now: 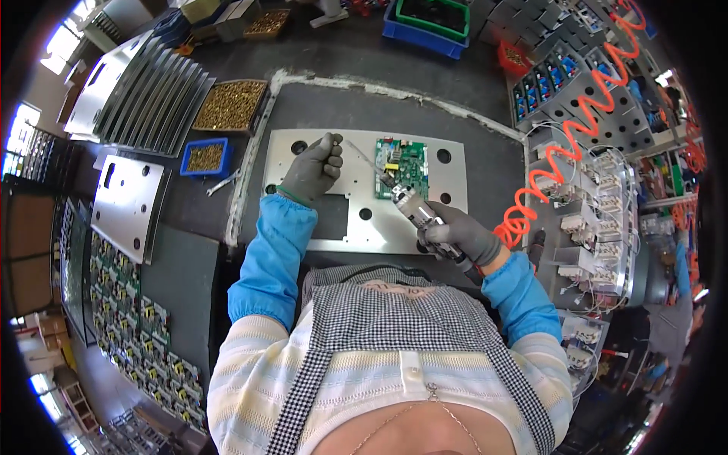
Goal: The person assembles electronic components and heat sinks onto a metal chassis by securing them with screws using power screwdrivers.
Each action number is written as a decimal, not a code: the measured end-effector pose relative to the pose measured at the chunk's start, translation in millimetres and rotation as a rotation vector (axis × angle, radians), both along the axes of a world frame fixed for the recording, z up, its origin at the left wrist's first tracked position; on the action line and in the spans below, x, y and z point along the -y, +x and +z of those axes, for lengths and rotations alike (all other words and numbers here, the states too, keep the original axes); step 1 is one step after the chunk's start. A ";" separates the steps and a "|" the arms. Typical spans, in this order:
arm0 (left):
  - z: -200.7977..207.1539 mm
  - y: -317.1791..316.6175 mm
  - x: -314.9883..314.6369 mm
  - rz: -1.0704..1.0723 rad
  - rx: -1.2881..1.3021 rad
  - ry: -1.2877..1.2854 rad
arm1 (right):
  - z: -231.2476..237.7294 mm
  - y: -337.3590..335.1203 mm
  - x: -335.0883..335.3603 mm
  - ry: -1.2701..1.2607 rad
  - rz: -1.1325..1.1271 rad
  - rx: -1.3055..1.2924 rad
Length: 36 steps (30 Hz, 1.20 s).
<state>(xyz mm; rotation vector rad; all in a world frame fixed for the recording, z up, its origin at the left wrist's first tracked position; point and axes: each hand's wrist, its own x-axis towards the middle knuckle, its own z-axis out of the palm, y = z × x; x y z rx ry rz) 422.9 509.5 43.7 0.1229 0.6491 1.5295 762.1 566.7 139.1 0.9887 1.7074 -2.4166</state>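
My right hand [466,233], in a grey glove, is wrapped round an air screwdriver [413,206] with a silver body. Its long thin bit points up and left toward my left hand [312,168]. That hand, gloved too, is closed with its fingertips pinched together; whatever sits between them is too small to name. Both hands are over a flat silver metal plate [345,241] with round holes and a rectangular cutout. On the plate's right half lies a green circuit board [413,168], partly behind the screwdriver's bit.
An orange coiled air hose [531,182] hangs at right. To the left are a tray of brass-coloured fasteners [230,106], a blue bin [205,158], a wrench [224,183] and stacked metal plates [129,201]. Several circuit boards [140,334] lie lower left; wired white assemblies [595,227] stand right.
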 end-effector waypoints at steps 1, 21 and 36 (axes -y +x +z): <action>6.4 6.2 7.5 -0.015 -0.091 -0.041 | 0.8 0.0 3.4 -0.011 0.012 -0.003; 38.9 60.2 44.7 -0.109 -0.967 -0.256 | -15.5 42.9 35.7 -0.146 0.040 -0.050; 12.1 -1.2 -26.1 -0.388 -0.963 0.214 | -18.6 34.2 63.7 -0.415 -0.247 -0.186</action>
